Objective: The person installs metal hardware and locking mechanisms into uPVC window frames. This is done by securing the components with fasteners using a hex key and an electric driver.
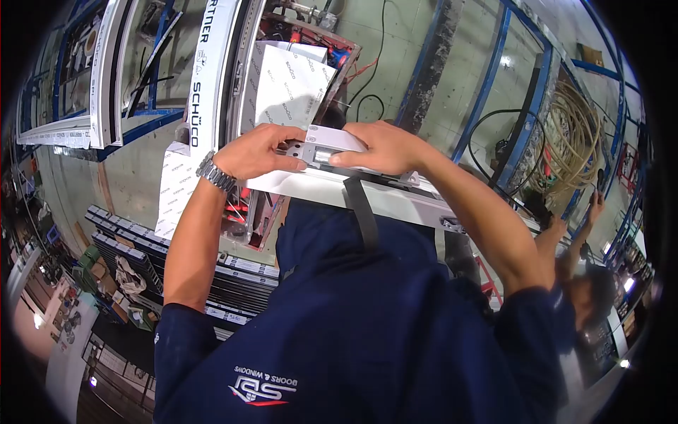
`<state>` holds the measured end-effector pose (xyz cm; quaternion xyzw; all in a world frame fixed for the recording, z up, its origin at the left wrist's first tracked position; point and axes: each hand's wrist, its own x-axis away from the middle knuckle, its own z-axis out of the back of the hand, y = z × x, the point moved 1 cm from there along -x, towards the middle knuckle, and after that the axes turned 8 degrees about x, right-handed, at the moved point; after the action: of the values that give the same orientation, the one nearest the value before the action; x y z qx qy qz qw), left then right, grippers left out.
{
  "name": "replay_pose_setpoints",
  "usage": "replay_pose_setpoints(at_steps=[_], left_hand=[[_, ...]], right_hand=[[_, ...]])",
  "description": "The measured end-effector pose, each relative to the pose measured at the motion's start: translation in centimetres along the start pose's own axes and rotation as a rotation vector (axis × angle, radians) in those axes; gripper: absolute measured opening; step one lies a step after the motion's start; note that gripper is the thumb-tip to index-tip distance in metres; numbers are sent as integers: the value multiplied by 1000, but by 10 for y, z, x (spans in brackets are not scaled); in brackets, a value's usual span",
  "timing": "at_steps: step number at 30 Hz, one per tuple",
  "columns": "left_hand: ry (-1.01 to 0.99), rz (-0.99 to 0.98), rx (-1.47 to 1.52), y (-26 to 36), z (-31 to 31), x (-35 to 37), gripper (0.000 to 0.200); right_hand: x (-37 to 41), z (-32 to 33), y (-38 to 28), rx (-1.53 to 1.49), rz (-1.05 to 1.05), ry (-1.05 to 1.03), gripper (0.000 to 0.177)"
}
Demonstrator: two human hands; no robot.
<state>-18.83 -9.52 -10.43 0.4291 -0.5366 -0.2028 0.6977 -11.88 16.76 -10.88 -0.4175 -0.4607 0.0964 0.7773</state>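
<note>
Evidently mid-fitting, both hands met at centre frame. The left hand (254, 152) pinched one end of the grey metal fitting (319, 146), and the right hand (385, 147) closed its grip over the other end. The fitting lay on the white frame profile (402, 200), seemingly seated but not yet released.

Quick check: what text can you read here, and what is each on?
"SCHÜCO", after "RTNER": down the white frame profile.
"SCHÜCO", small repeats: white wrapping sheet.
"DOORS & WINDOWS", upside down: navy shirt.
On the grey fitting held by left hand and right hand: nothing legible.
Labels on stacked profiles: too blurred.
</note>
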Motion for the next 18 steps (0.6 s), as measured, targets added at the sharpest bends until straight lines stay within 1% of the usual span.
replay_pose_setpoints(at_steps=[1, 3, 4, 7, 10, 12, 15, 16, 18], left_hand=[[-2, 14, -62, 3, 0, 0, 56], [0, 41, -187, 9, 0, 0, 55], [7, 33, -176, 9, 0, 0, 54], [18, 38, -146, 8, -3, 3, 53], [17, 53, -152, 13, -1, 1, 54], [26, 48, -164, 10, -1, 2, 54], [-36, 116, -106, 15, 3, 0, 54], [-19, 73, -116, 9, 3, -1, 53], [-32, 89, -59, 13, 3, 0, 53]], right_hand=[[2, 0, -4, 31, -50, 1, 76], [0, -3, 1, 40, 12, 39, 78], [-1, -5, 4, 45, 44, 57, 79], [-4, -8, 10, 88, 70, 115, 68], [-1, -13, 7, 83, 71, 163, 69], [1, -9, 2, 66, 54, 153, 69], [-4, -7, 6, 3, 66, 94, 71], [-8, -7, 10, -7, 79, 68, 71], [-8, -8, 12, -6, 79, 46, 73]])
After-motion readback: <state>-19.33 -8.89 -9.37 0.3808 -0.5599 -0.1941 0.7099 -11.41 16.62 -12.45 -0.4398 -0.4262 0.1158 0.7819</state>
